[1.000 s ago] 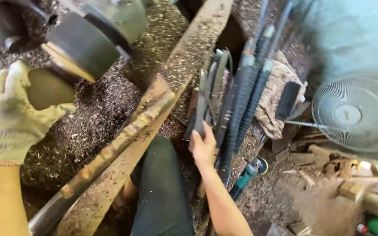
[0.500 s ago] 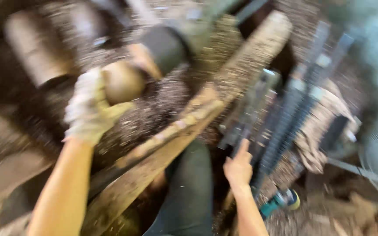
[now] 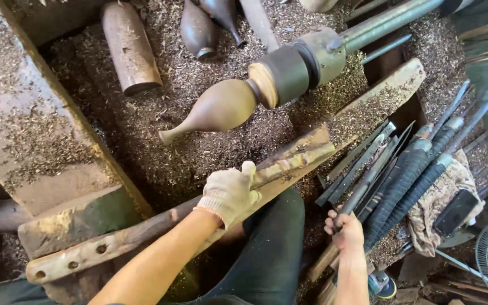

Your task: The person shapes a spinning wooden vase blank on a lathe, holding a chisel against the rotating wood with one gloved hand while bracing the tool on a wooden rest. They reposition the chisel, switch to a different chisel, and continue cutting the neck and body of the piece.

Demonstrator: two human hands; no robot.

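Under the gloved left hand (image 3: 230,193) lies a worn wooden rest bar (image 3: 289,164), fingers wrapped around it. Just beyond hangs a vase-shaped workpiece (image 3: 216,110). Bare right hand (image 3: 345,229) is closed on a turning tool (image 3: 368,189).

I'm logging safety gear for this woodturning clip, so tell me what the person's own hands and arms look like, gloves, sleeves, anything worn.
The left hand wears a cream knitted work glove with a ribbed cuff edged in a thin orange line at the wrist. The right hand is bare, with no glove. Both forearms are uncovered: no sleeves reach into view, and no watch, band or ring shows on either.
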